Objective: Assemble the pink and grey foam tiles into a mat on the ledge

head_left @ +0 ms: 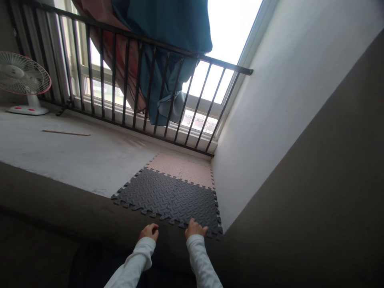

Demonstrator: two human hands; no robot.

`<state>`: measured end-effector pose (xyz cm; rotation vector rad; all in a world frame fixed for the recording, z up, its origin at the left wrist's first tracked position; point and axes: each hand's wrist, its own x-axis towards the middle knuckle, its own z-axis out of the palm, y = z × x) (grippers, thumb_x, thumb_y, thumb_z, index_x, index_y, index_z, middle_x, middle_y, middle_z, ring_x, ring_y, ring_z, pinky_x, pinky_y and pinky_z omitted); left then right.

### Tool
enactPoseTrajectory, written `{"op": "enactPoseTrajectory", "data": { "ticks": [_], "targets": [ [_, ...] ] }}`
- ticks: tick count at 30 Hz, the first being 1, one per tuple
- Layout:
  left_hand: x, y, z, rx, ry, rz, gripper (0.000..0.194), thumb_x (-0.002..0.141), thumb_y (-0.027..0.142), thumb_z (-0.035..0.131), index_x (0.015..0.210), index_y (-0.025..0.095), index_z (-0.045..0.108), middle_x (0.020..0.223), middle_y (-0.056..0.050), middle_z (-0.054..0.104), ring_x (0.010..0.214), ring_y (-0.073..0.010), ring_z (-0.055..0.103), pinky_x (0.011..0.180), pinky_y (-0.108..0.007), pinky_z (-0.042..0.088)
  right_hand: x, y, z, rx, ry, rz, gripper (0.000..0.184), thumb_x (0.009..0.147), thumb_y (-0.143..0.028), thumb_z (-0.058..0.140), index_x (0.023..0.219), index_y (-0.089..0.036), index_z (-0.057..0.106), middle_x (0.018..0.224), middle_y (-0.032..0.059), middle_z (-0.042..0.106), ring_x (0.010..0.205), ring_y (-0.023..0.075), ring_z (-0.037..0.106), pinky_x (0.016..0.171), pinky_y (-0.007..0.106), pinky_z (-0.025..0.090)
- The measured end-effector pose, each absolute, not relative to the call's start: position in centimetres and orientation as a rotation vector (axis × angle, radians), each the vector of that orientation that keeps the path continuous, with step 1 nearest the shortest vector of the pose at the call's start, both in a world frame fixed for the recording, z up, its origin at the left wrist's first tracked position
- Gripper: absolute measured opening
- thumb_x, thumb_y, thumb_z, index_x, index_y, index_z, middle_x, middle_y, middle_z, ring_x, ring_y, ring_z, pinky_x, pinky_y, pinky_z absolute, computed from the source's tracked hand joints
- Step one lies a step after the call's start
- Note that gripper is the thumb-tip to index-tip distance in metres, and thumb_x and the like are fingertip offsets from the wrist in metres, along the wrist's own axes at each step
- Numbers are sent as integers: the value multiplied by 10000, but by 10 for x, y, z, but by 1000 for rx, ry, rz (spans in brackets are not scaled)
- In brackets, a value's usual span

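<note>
Both hands are seen loosely curled, nothing held: the left hand (149,232) just beside, the right hand (195,229) touching, the near edge of two joined dark foam floor tiles (166,202), long axis lying across the concrete ledge (75,156). Pale pink foam tiles (180,168) are interlocked beyond, before a black window railing (144,86).

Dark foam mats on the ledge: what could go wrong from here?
The dark mats lie at the front edge of the ledge, with the right hand at their rim, so they could slip off toward the person. Their tabs seem to mesh with the pink mats, so a pull might drag those too or strain the joints. The left hand sits just off the mats, so a one-handed lift could twist them.
</note>
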<state>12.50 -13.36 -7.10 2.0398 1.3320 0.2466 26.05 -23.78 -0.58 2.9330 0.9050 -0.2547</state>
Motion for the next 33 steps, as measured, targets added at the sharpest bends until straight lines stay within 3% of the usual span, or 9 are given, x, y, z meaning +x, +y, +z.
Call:
{"op": "enactPoseTrajectory", "data": {
  "ticks": [5,13,24,33],
  "targets": [
    [128,-132,-77,2072,1293,259,216,711,125,469,833,190,634,879,-12,658,803,-78,580,749,-160,408,269,-243,-8,2931,900,-284,401,695,-338,521,1046,-147,495,947,134,639,889,259,587,845,482,300],
    [125,-130,-82,2101,1272,277,208,716,132,464,821,196,633,867,-5,659,797,-84,588,746,-168,418,268,-234,-9,3041,798,-297,355,655,-214,516,1004,-167,475,872,97,661,849,236,603,784,439,338],
    [118,-128,-91,2155,1252,493,226,707,101,447,821,180,625,833,-21,644,759,-96,588,730,-190,432,264,-231,4,2994,834,-261,459,673,-285,521,1125,-273,439,867,74,663,833,236,605,801,469,314],
    [119,-128,-92,2118,1264,600,254,691,90,432,838,207,603,818,2,620,774,-100,576,757,-219,437,264,-225,0,2920,919,-208,293,722,-196,457,989,-218,577,866,103,662,811,227,609,881,514,250]
  ]
}}
